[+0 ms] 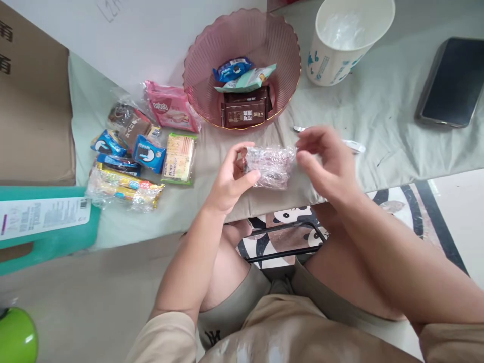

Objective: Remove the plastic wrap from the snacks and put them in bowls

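Note:
My left hand [234, 179] grips the left end of a small pack in clear, crinkled plastic wrap [270, 166]; what the wrap holds is hard to make out. At the pack's upper right corner is my right hand [325, 159], its thumb and fingers curved and apart. Whether those fingertips touch the wrap I cannot tell. Beneath the right hand lies a thin white tool with a metal tip [353, 146], partly covered. Just beyond the pack stands a pink ribbed bowl [204, 65] with dark brown snack packets [244, 113], a pale green packet [249, 79] and a blue one [232, 69].
Left of the bowl are a pink nabati packet [170, 106], a biscuit pack [179, 159], blue packets [148, 153] and yellow-wrapped snacks [126, 189]. A paper cup [328, 65] holding clear plastic and a phone [454, 80] stand right. Cardboard [34, 111] is far left.

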`<action>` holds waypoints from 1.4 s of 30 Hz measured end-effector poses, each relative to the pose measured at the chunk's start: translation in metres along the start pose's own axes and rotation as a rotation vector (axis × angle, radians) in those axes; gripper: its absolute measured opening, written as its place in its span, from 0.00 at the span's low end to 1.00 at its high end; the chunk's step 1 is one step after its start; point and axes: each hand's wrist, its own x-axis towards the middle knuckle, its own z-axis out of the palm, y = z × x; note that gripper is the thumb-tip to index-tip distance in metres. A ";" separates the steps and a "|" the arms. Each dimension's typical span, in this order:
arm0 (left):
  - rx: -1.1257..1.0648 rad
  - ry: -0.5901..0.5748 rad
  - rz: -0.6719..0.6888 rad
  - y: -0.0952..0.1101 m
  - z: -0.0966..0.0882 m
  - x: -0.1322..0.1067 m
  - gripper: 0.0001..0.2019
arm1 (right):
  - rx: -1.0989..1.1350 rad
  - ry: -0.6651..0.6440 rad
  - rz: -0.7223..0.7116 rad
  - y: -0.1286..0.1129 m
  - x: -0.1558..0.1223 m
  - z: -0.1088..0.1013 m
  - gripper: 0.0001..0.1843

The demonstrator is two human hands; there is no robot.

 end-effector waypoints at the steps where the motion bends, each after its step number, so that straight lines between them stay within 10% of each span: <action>1: 0.039 0.028 0.017 -0.002 0.001 0.002 0.38 | -0.126 0.089 -0.038 0.005 0.005 -0.008 0.14; 10: 0.323 0.067 0.145 -0.005 0.002 0.005 0.35 | -0.596 0.201 -0.039 0.029 0.018 -0.044 0.06; 19: 0.479 -0.002 0.377 -0.023 -0.009 0.000 0.32 | -0.312 -0.305 -0.376 -0.015 -0.003 -0.013 0.13; 42: 0.410 0.113 0.492 -0.014 -0.029 -0.002 0.36 | -0.514 -0.166 -0.296 -0.008 -0.002 -0.029 0.13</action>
